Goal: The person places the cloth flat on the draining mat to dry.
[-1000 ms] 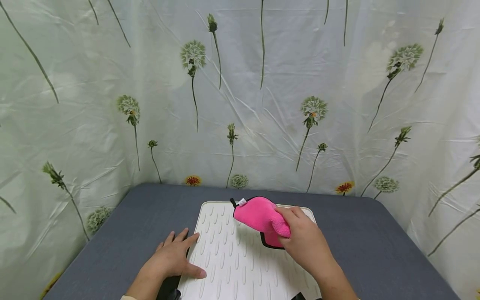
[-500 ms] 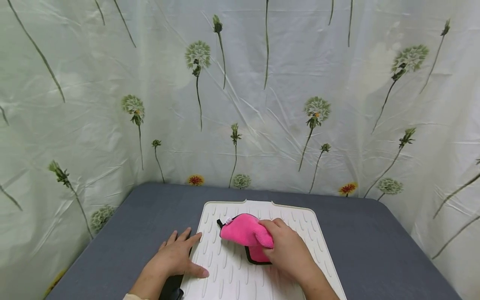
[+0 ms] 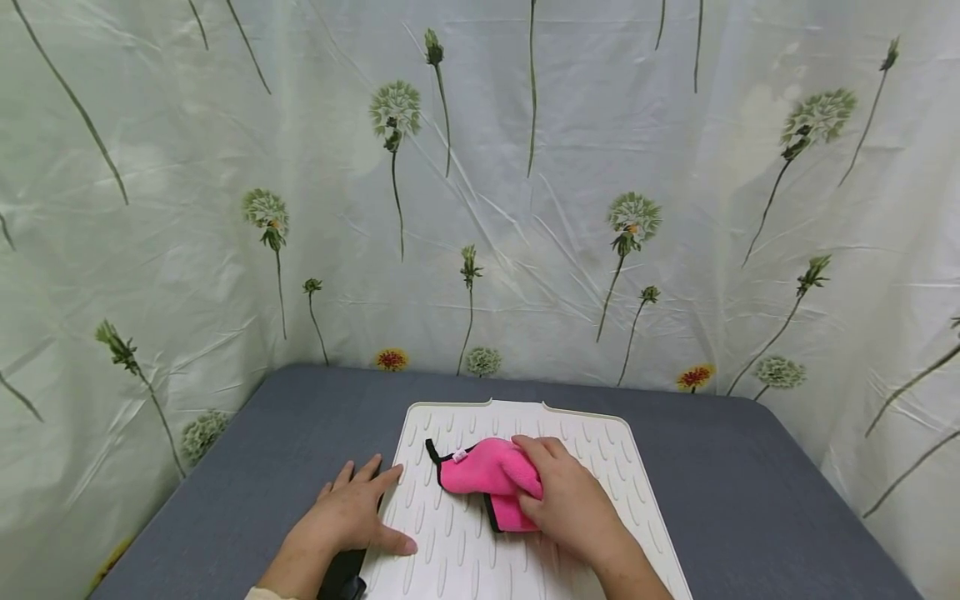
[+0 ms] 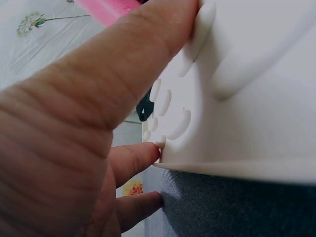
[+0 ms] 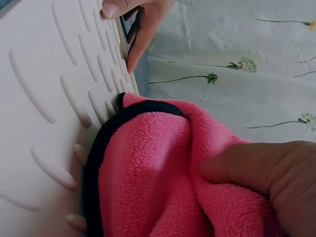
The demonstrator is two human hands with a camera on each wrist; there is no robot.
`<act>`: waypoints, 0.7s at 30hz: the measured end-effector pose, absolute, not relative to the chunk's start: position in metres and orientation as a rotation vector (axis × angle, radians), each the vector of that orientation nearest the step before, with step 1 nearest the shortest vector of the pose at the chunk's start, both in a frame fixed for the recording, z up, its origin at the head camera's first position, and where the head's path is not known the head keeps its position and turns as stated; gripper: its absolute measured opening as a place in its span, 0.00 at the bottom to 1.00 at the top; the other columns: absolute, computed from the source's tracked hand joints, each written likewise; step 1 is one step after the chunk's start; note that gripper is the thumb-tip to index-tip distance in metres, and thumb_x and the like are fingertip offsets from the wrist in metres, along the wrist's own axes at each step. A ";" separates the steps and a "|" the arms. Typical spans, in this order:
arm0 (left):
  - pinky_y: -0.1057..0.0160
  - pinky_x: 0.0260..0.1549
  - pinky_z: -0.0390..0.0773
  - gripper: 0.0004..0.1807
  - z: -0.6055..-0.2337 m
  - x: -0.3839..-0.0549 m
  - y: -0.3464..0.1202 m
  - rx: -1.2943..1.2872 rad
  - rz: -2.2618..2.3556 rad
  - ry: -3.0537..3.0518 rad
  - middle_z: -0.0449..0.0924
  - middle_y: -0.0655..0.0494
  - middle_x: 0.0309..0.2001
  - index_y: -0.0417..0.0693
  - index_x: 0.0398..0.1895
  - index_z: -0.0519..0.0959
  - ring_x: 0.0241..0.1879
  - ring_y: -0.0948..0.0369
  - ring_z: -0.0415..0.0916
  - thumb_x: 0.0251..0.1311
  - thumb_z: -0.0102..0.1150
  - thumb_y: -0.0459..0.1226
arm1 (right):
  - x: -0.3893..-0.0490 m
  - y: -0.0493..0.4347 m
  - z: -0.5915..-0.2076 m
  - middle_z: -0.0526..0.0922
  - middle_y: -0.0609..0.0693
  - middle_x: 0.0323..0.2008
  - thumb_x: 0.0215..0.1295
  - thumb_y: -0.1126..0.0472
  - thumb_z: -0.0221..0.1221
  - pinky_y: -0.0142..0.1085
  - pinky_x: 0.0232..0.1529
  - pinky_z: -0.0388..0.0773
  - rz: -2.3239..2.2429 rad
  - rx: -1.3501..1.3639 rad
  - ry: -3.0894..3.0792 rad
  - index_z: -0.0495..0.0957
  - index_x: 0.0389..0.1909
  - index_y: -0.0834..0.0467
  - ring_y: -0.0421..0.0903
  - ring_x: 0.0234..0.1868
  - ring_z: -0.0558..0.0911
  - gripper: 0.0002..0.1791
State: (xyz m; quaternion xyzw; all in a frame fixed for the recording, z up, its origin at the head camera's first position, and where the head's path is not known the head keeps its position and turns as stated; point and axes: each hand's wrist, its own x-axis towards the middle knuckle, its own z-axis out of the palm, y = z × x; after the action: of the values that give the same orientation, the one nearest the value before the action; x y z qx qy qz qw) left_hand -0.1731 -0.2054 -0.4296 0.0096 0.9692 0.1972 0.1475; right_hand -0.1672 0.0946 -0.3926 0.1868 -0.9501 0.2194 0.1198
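A pink plush cloth (image 3: 480, 468) with black edging, a black loop and a small white tag is bunched in my right hand (image 3: 570, 504), over the middle of a white ridged mat (image 3: 442, 575). In the right wrist view the thumb presses into a fold of the cloth (image 5: 143, 168), whose black edge lies on or just above the ridges. My left hand (image 3: 345, 512) rests at the mat's left edge with its fingers spread. Its thumb lies on the mat's surface, and other fingers touch the rim and the dark tabletop, as the left wrist view shows.
The mat lies on a dark blue-grey table (image 3: 720, 467). Behind it hangs a pale curtain (image 3: 555, 208) printed with dandelions. A black object (image 3: 343, 575), partly hidden, is beneath my left wrist.
My right hand has brought the cloth from the mat's far right toward its middle, nearer and lower. The left hand keeps its place at the edge.
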 end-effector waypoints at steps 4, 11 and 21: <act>0.21 0.66 0.51 0.64 -0.431 -0.174 -0.205 0.019 0.561 2.785 0.57 0.35 0.78 0.54 0.76 0.67 0.75 0.24 0.45 0.30 0.81 0.66 | -0.168 0.096 -0.394 0.80 0.50 0.59 0.54 0.57 0.75 0.50 0.58 0.81 0.661 0.579 -2.765 0.78 0.64 0.49 0.51 0.59 0.82 0.33; 0.20 0.65 0.52 0.65 -0.431 -0.175 -0.204 0.017 0.551 2.788 0.57 0.35 0.78 0.54 0.76 0.67 0.75 0.24 0.45 0.30 0.81 0.67 | -0.167 0.099 -0.395 0.79 0.55 0.62 0.58 0.57 0.72 0.54 0.61 0.78 0.650 0.632 -2.793 0.82 0.59 0.51 0.57 0.62 0.80 0.26; 0.21 0.66 0.51 0.65 -0.431 -0.175 -0.204 0.016 0.553 2.787 0.57 0.35 0.78 0.53 0.76 0.67 0.75 0.24 0.45 0.30 0.81 0.66 | -0.167 0.106 -0.398 0.81 0.57 0.59 0.59 0.57 0.70 0.56 0.61 0.78 0.613 0.721 -2.969 0.82 0.59 0.56 0.58 0.61 0.79 0.26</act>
State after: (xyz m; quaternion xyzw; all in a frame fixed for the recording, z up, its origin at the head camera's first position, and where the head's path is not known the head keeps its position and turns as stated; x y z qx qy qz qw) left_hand -0.1749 -0.2035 -0.4306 0.0055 0.9698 0.1924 0.1496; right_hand -0.1675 0.1061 -0.3982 0.2313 -0.9527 0.1967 0.0127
